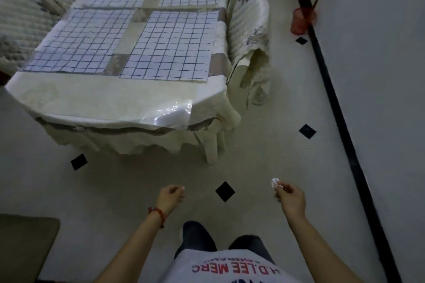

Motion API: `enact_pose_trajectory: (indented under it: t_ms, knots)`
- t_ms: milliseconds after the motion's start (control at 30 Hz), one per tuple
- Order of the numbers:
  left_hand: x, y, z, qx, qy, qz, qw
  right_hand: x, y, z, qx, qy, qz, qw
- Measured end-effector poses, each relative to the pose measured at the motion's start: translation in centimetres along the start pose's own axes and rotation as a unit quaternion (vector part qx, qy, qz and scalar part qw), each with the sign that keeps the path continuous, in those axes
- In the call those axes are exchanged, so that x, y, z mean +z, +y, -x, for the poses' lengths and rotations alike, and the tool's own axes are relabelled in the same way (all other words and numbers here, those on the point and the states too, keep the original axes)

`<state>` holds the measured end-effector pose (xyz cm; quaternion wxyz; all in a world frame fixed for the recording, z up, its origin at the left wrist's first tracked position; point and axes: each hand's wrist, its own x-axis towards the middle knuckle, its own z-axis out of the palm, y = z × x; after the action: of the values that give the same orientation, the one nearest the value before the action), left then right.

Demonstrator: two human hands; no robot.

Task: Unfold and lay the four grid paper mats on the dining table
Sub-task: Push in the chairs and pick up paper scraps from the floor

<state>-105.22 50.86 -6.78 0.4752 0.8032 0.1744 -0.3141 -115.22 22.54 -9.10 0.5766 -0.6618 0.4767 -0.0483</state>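
On the dining table [103, 96], well ahead of both hands, four grid paper mats [169, 46] lie flat in two rows, while the left hand [171, 196] is loosely curled, holding nothing, and the right hand [291, 197] pinches a small white scrap [275, 182].

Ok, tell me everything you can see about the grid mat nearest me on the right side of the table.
The near right grid mat is a white paper sheet ruled with dark lines into squares. It lies unfolded and flat on the table's pale cloth, faintly wavy along old creases. Its right edge runs close to the table's right side, by a covered chair. A strip of cloth separates it from the mat to its left. Neither hand touches it.
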Motion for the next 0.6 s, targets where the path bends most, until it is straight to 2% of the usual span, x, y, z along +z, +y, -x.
enact_pose_trajectory:
  t_ms: [267,433,600]
  knots:
    - [10.7,6.2,1.2,0.045,-0.064,-0.057,0.995,-11.5,2.8,-2.7,0.023,0.076,-0.032,0.996]
    - [14.9,10.7,-0.9,0.054,-0.086,-0.073,0.992,-14.9,2.4,-5.8,0.04,0.103,-0.051,0.993]
    - [18.7,14.6,-5.1,0.036,-0.094,-0.078,0.992,-16.5,-1.2,-12.3,0.036,0.114,-0.064,0.991]
